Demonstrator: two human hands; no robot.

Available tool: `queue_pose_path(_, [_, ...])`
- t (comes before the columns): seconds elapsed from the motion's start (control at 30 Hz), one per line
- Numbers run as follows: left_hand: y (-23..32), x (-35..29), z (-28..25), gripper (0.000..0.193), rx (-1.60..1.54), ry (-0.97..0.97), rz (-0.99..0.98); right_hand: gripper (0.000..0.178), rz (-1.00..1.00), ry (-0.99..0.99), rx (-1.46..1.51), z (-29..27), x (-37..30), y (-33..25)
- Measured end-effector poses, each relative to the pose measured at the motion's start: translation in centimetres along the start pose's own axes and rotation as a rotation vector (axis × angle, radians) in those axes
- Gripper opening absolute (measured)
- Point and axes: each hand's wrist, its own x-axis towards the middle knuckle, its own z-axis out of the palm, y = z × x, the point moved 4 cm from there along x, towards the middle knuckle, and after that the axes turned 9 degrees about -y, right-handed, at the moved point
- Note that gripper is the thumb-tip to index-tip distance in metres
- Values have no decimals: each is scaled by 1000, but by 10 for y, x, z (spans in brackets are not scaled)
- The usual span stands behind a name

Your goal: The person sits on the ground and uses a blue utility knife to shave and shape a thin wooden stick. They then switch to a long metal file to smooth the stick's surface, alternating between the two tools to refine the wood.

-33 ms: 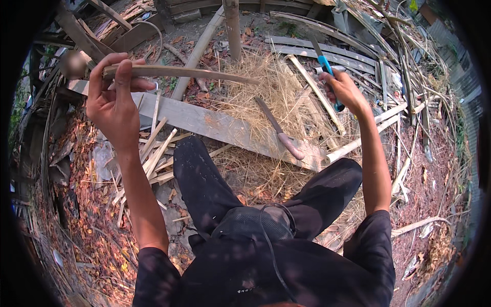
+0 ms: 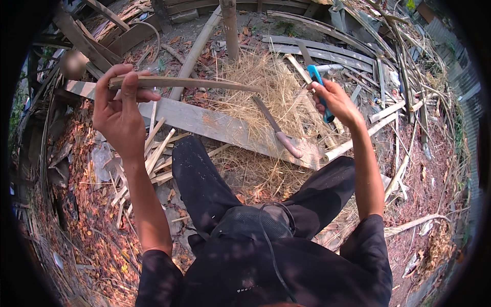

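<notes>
Raised at the left, my left hand (image 2: 123, 112) pinches one end of a flat, slightly bowed wooden strip (image 2: 204, 83) between thumb and fingers. The strip points rightward over a heap of straw-like shavings. My right hand (image 2: 335, 102) is wrapped round a blue-handled knife (image 2: 316, 77), its blade up and tilted left, apart from the strip's far end. Between the two hands a long-bladed tool with a curved pinkish handle (image 2: 289, 145) lies across a grey plank (image 2: 225, 126) in front of my knees.
Split pale sticks (image 2: 159, 151) are piled by my left knee. A pole (image 2: 231, 30) stands upright behind the shavings (image 2: 255, 71). Bamboo lengths (image 2: 358, 142) and long slats (image 2: 322, 51) lie to the right. A cable (image 2: 263, 225) hangs over my lap.
My right hand has moved left and slightly down with the knife. My left hand and the strip have shifted a little right and down.
</notes>
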Motion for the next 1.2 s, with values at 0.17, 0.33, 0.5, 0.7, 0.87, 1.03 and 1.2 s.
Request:
queue_pose_path(0.17, [-10,-73,19,19,-57,-65,-113,37,48,5,299,89,-87,47])
queue_pose_path(0.33, [9,-95,16,18,2,-93,-40,53,178,199,473,108,-134,61])
queue_pose_path(0.5, [29,-93,10,15,-51,-53,12,51,143,222,528,119,-149,66])
queue_pose_path(0.7, [20,-93,15,15,-27,-93,-68,37,145,130,785,140,-146,54])
queue_pose_path(0.87, [29,-94,5,18,4,-48,-10,29,-44,119,827,152,-141,51])
queue_pose_path(1.03, [56,-97,-6,15,16,-65,132,25,2,53,535,171,-138,39])
queue_pose_path(1.2, [41,-103,-2,13,37,-63,29,20,-87,59,128,184,-118,25])
